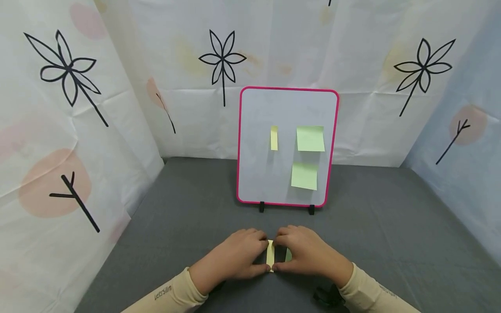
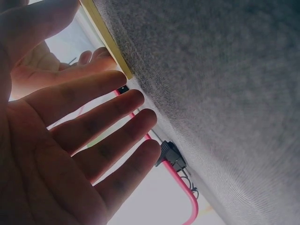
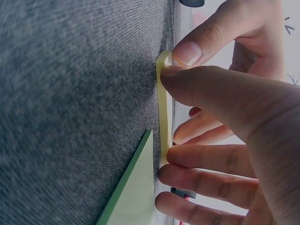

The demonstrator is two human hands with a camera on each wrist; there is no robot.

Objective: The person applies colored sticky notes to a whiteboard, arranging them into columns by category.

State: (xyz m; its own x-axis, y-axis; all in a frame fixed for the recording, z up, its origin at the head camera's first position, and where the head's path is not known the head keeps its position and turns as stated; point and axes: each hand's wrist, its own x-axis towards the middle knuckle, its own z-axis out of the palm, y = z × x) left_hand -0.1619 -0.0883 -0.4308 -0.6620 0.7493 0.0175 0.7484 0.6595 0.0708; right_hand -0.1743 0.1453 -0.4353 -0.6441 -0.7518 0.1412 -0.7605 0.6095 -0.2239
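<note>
A narrow yellow sticky note pad (image 1: 270, 255) lies on the grey table between the two hands. My left hand (image 1: 242, 254) holds it from the left, index finger at its far end and thumb at its near end. From the other side my right hand (image 1: 303, 251) does the same, its thumb tip pressed on the pad's near end in the right wrist view. There the yellow pad (image 3: 162, 105) stands out as a thin strip along the fingertips. Partly hidden under the right hand is a green sticky note pad (image 3: 133, 197).
A pink-framed whiteboard (image 1: 258, 182) stands behind the hands on black feet. It bears one yellow strip note (image 1: 274, 138) and two green square notes (image 1: 310, 139). A dark object (image 1: 328, 296) lies by the right wrist. Patterned cloth (image 1: 188, 126) encloses the table.
</note>
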